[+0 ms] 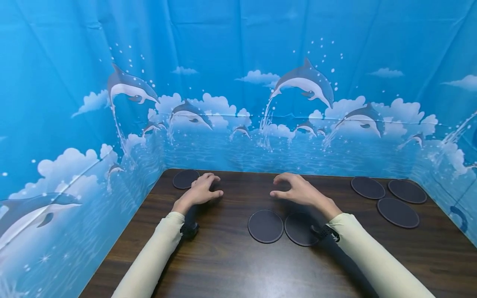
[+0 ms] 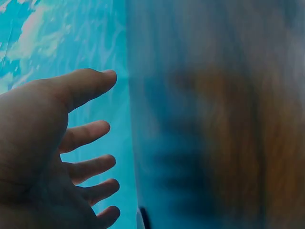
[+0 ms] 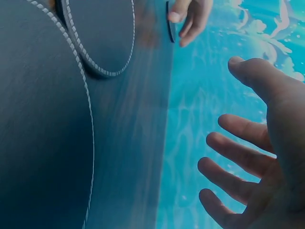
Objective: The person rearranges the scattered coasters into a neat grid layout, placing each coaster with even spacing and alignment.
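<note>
My left hand (image 1: 201, 189) is held over the far left of the table, fingers spread and loosely bent, with nothing in it. Just behind it lies a round dark coaster (image 1: 184, 179), partly covered by the hand in the head view. My right hand (image 1: 298, 190) hovers right of centre, also relaxed, its thumb apart from the fingers. Nearer me are two more dark round coasters side by side, the left one (image 1: 266, 226) in full sight and the right one (image 1: 298, 231) partly behind my wrist. Stitched pale edging shows on a coaster (image 3: 102, 33) in the right wrist view.
Three coasters are grouped at the far right: one at the left (image 1: 368, 188), one at the right (image 1: 407, 191) and one nearer (image 1: 398, 212). A blue dolphin-print curtain (image 1: 231, 153) stands along the back and sides of the dark wooden table (image 1: 223, 265).
</note>
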A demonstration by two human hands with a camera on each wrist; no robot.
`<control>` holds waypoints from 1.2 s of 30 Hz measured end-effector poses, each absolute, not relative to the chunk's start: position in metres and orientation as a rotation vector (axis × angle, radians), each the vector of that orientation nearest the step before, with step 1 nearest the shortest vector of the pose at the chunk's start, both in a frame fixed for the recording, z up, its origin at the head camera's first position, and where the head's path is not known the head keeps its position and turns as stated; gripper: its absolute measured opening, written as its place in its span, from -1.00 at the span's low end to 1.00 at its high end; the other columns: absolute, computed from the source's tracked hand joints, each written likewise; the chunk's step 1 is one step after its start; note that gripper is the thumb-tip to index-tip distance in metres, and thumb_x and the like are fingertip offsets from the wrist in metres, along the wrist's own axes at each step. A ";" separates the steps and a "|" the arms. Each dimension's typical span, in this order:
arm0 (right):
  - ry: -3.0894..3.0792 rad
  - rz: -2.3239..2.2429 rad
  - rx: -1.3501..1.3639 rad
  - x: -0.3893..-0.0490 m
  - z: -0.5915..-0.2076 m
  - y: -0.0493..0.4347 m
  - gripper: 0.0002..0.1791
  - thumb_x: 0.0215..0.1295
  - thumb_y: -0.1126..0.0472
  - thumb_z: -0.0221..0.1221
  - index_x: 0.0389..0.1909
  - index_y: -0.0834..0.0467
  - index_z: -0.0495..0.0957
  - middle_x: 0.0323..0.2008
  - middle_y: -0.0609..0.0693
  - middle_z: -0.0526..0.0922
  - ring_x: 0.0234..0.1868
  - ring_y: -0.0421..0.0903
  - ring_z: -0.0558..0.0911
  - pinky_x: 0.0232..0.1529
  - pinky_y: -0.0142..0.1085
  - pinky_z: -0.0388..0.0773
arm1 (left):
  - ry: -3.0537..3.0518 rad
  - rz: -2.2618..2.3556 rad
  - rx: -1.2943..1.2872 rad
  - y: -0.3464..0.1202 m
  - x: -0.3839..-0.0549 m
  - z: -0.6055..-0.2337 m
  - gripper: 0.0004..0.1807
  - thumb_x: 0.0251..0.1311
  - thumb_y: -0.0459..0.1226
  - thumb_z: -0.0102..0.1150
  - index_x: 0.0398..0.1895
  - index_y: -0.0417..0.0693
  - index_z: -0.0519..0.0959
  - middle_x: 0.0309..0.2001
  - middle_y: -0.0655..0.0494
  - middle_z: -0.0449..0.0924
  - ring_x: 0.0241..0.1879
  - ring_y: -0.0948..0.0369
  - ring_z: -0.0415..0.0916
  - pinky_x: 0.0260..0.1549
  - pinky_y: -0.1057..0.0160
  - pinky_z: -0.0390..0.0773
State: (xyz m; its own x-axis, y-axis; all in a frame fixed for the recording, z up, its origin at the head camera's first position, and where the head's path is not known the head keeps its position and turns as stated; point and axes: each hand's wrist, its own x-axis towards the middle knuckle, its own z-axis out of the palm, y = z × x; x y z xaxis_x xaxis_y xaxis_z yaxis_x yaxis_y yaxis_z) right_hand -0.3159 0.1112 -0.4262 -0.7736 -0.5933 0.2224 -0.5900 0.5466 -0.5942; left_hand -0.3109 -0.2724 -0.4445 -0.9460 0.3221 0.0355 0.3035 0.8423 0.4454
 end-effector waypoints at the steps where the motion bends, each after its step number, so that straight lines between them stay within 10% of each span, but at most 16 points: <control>1: 2.745 -1.068 -1.052 -0.318 -0.427 0.107 -0.42 0.29 -0.20 0.35 0.16 0.10 0.61 0.17 0.03 0.59 0.24 0.05 0.51 0.17 0.11 0.45 | 2.975 0.729 0.484 -0.277 -0.312 -0.443 -0.33 0.40 -0.02 0.26 0.43 -0.20 0.39 0.48 -0.30 0.13 0.44 -0.26 0.06 0.26 -0.43 0.01; 31: 2.559 -1.077 -1.026 -0.341 -0.428 0.002 -0.36 0.28 -0.30 0.30 0.20 0.06 0.60 0.27 -0.01 0.49 0.32 0.02 0.43 0.22 0.02 0.41 | 3.030 0.646 -0.086 -0.388 -0.323 -0.443 0.13 0.28 0.16 0.27 0.54 -0.49 -0.02 0.49 -0.54 -0.21 0.44 -0.45 -0.22 0.25 -0.49 -0.07; 36: 2.522 -1.061 -1.081 -0.341 -0.429 -0.011 -0.35 0.31 -0.26 0.30 0.21 0.13 0.59 0.24 0.00 0.51 0.31 0.04 0.44 0.20 0.00 0.42 | 2.987 0.546 -0.206 -0.387 -0.320 -0.447 0.10 0.25 0.24 0.24 0.40 -0.60 0.20 0.46 -0.61 -0.24 0.39 -0.51 -0.20 0.20 -0.48 0.04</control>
State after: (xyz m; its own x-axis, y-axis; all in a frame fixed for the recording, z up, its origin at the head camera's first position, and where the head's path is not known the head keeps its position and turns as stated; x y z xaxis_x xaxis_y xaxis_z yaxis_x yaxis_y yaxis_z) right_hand -0.3409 -0.0112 -0.4287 -0.7129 -0.6952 0.0924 -0.5520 0.4750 -0.6853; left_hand -0.3202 -0.3868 -0.4470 -0.9860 -0.1147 -0.1208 -0.1500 0.9268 0.3444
